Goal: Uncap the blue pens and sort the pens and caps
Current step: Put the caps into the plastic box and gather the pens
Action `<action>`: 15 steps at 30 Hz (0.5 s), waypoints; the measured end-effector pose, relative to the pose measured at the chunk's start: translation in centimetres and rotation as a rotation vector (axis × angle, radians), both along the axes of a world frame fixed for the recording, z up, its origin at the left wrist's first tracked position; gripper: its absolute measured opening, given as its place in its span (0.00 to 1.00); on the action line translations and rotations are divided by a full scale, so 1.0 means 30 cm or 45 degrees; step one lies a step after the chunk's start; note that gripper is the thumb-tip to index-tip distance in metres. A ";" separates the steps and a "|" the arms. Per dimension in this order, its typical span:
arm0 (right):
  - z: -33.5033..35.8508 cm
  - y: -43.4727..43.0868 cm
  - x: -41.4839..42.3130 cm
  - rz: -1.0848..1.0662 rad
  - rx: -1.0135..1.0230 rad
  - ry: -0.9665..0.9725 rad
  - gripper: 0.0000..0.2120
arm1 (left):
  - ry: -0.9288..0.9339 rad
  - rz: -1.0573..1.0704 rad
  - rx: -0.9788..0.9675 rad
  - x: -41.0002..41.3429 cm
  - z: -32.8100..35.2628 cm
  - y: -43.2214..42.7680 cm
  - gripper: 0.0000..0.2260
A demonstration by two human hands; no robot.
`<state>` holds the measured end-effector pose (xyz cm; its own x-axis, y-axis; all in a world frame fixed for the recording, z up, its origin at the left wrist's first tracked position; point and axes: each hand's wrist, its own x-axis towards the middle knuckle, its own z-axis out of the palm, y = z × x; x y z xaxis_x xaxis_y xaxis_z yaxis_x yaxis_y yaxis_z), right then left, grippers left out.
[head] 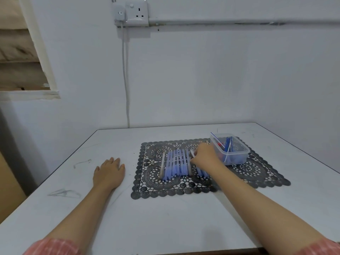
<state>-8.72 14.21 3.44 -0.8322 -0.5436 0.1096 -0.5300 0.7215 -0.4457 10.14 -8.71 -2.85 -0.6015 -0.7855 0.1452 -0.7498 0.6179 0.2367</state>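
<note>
Several blue capped pens (pixel 176 165) lie side by side in a row on a dark lace placemat (pixel 257 173). A pale pen (pixel 162 165) lies at the row's left end. My right hand (pixel 205 155) reaches over the right part of the row, fingers curled round a whitish pen (pixel 192 153) at its far end. More blue pens (pixel 202 173) show under my wrist. My left hand (pixel 109 172) rests flat on the table, left of the mat, holding nothing. A clear plastic tub (pixel 237 155) at the mat's back right holds blue and red pens and caps.
The white table (pixel 174 218) stands in a corner against white walls. A socket with a plugged-in cable (pixel 126 80) hangs down the wall behind. Thin wire-like scraps (pixel 64 193) lie on the table's left side.
</note>
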 end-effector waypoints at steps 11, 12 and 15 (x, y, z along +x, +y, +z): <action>-0.052 -0.008 0.016 0.032 -0.043 0.078 0.14 | 0.113 0.002 -0.047 0.008 0.029 0.030 0.17; -0.056 -0.008 0.014 0.051 -0.028 0.072 0.12 | 0.127 0.004 -0.050 0.008 0.032 0.032 0.16; -0.068 0.008 -0.007 0.089 -0.056 0.097 0.06 | 0.174 0.004 -0.053 0.007 0.037 0.035 0.16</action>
<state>-8.92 14.45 1.40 -0.7805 -0.5935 0.1963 -0.6121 0.6618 -0.4328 10.35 -7.65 -1.74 -0.5714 -0.7791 0.2580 -0.7145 0.6269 0.3106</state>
